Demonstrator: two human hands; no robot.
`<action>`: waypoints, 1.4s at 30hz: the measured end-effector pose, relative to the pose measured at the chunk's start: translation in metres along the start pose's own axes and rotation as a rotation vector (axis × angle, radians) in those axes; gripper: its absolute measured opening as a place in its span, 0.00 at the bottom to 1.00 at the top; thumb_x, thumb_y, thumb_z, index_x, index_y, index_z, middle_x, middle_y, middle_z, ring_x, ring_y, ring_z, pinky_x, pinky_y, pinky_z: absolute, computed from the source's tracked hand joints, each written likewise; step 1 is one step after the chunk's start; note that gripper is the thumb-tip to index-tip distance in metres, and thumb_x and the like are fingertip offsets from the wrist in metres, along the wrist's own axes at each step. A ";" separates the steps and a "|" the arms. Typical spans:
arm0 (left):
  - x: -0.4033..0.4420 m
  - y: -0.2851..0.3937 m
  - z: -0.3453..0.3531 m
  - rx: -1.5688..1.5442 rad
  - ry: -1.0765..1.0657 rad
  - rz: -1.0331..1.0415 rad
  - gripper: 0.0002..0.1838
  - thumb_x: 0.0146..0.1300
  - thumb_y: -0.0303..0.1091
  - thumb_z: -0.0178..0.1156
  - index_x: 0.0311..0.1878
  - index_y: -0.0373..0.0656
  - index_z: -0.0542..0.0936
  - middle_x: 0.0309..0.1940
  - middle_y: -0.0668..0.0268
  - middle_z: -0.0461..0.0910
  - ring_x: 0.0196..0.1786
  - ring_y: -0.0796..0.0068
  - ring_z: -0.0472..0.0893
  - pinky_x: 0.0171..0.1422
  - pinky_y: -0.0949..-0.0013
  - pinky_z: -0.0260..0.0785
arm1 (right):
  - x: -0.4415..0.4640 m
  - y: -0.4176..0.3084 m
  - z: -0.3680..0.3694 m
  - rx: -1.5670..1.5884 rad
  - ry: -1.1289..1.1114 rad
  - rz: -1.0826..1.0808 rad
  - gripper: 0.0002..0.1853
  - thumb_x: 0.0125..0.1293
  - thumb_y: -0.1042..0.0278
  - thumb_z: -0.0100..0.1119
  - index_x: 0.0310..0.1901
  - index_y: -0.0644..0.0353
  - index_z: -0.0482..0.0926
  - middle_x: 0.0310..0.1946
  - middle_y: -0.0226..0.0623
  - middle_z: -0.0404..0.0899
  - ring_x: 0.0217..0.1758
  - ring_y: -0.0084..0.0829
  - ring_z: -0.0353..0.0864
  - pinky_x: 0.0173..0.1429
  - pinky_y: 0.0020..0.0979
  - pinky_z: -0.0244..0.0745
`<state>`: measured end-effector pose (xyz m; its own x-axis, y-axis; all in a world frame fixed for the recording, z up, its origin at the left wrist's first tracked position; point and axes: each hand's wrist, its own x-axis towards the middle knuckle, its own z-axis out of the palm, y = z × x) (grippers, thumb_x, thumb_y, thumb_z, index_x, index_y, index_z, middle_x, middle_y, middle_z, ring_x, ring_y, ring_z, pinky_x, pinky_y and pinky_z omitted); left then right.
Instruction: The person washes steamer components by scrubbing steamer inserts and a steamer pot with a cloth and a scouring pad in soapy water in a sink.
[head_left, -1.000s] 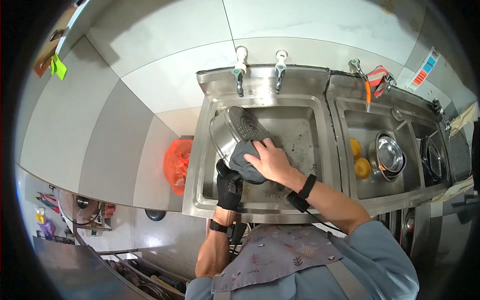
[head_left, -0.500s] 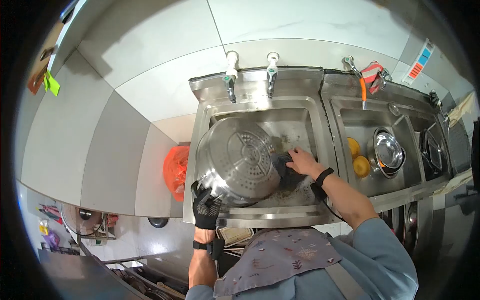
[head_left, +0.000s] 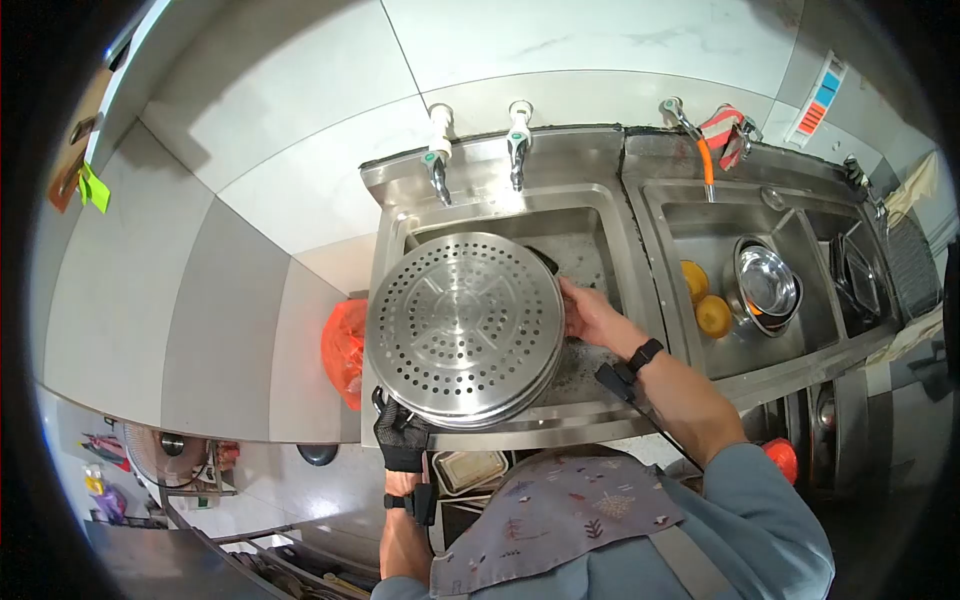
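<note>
A round stainless steel steamer pot (head_left: 462,325) with a perforated base is tipped toward me over the left sink basin (head_left: 600,235). My left hand (head_left: 402,440), in a black mesh glove, is closed around the handle at its lower left edge. At the pot's right edge, my bare right hand (head_left: 592,315) grips the side, its fingertips hidden behind the metal. Part of something black (head_left: 543,260) shows behind the upper right rim; I cannot tell its full shape. Dark specks lie on the basin floor.
Two taps (head_left: 518,150) stick out above the left basin. To the right, another basin holds yellow round things (head_left: 713,316) and metal bowls (head_left: 768,282). An orange hose (head_left: 706,170) hangs from a tap there. A red plastic bag (head_left: 344,350) sits left of the sink.
The pot has turned so its perforated base faces me more squarely. My right hand has let go of the dark cloth in the basin and taken hold of the pot's right side.
</note>
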<state>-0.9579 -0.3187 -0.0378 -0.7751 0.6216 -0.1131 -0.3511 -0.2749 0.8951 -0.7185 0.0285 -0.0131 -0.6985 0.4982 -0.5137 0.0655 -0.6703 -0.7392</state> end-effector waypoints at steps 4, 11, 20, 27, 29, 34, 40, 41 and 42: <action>-0.026 0.021 0.007 0.815 -0.349 0.142 0.25 0.68 0.20 0.56 0.69 0.36 0.73 0.66 0.58 0.78 0.65 0.63 0.79 0.70 0.63 0.74 | -0.021 -0.016 0.020 0.235 0.042 -0.136 0.18 0.80 0.52 0.52 0.56 0.57 0.81 0.43 0.31 0.83 0.44 0.29 0.82 0.51 0.34 0.80; -0.014 0.017 0.040 0.520 -0.272 0.066 0.25 0.68 0.20 0.56 0.69 0.36 0.73 0.66 0.58 0.78 0.66 0.63 0.79 0.71 0.63 0.74 | -0.053 -0.030 0.021 0.305 0.239 -0.316 0.15 0.80 0.59 0.50 0.52 0.62 0.81 0.42 0.34 0.82 0.44 0.30 0.81 0.51 0.35 0.79; -0.001 0.015 0.112 0.404 -0.316 -0.030 0.25 0.68 0.20 0.57 0.69 0.35 0.73 0.66 0.57 0.78 0.66 0.64 0.79 0.72 0.63 0.73 | -0.071 -0.020 -0.002 0.171 0.376 -0.550 0.18 0.79 0.56 0.52 0.49 0.65 0.81 0.41 0.33 0.83 0.41 0.25 0.78 0.48 0.30 0.75; 0.011 -0.012 0.175 0.472 -0.375 -0.055 0.26 0.68 0.20 0.57 0.70 0.34 0.72 0.66 0.57 0.78 0.67 0.64 0.78 0.72 0.64 0.72 | -0.100 -0.041 -0.012 -0.096 0.417 -0.615 0.26 0.78 0.48 0.54 0.59 0.66 0.82 0.51 0.43 0.86 0.54 0.31 0.81 0.61 0.34 0.75; 0.013 -0.026 0.198 0.497 -0.393 -0.074 0.26 0.68 0.20 0.57 0.70 0.34 0.72 0.66 0.57 0.78 0.67 0.64 0.78 0.73 0.64 0.72 | -0.111 -0.052 -0.025 -0.222 0.342 -0.660 0.32 0.75 0.40 0.56 0.57 0.68 0.83 0.50 0.44 0.86 0.53 0.33 0.83 0.60 0.35 0.76; 0.012 -0.055 0.239 0.516 -0.500 -0.108 0.26 0.68 0.20 0.57 0.70 0.33 0.72 0.66 0.57 0.78 0.67 0.65 0.78 0.73 0.64 0.72 | -0.168 -0.074 -0.038 -0.417 0.275 -0.552 0.42 0.71 0.27 0.48 0.53 0.67 0.85 0.47 0.51 0.86 0.50 0.43 0.85 0.57 0.40 0.75; 0.014 -0.063 0.252 0.492 -0.631 -0.143 0.26 0.68 0.21 0.57 0.70 0.33 0.72 0.67 0.56 0.78 0.68 0.65 0.78 0.74 0.64 0.71 | -0.187 -0.070 -0.054 -0.681 0.370 -0.514 0.45 0.72 0.23 0.40 0.50 0.66 0.85 0.45 0.57 0.86 0.49 0.52 0.84 0.55 0.45 0.75; 0.015 -0.061 0.249 0.483 -0.652 -0.149 0.26 0.68 0.21 0.57 0.70 0.33 0.72 0.67 0.56 0.78 0.68 0.65 0.78 0.74 0.64 0.71 | -0.195 -0.071 -0.053 -0.754 0.385 -0.421 0.45 0.73 0.23 0.38 0.52 0.67 0.83 0.44 0.59 0.85 0.49 0.53 0.84 0.56 0.45 0.75; 0.018 -0.056 0.244 0.476 -0.663 -0.147 0.26 0.68 0.21 0.57 0.70 0.33 0.72 0.67 0.56 0.78 0.68 0.65 0.78 0.74 0.64 0.71 | -0.213 -0.072 -0.046 -0.833 0.384 -0.535 0.44 0.74 0.24 0.37 0.50 0.63 0.84 0.46 0.62 0.85 0.50 0.57 0.84 0.55 0.49 0.76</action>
<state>-0.8235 -0.1130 0.0155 -0.2157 0.9715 -0.0988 -0.0498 0.0901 0.9947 -0.5413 -0.0039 0.1295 -0.5186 0.8545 -0.0288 0.3852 0.2034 -0.9001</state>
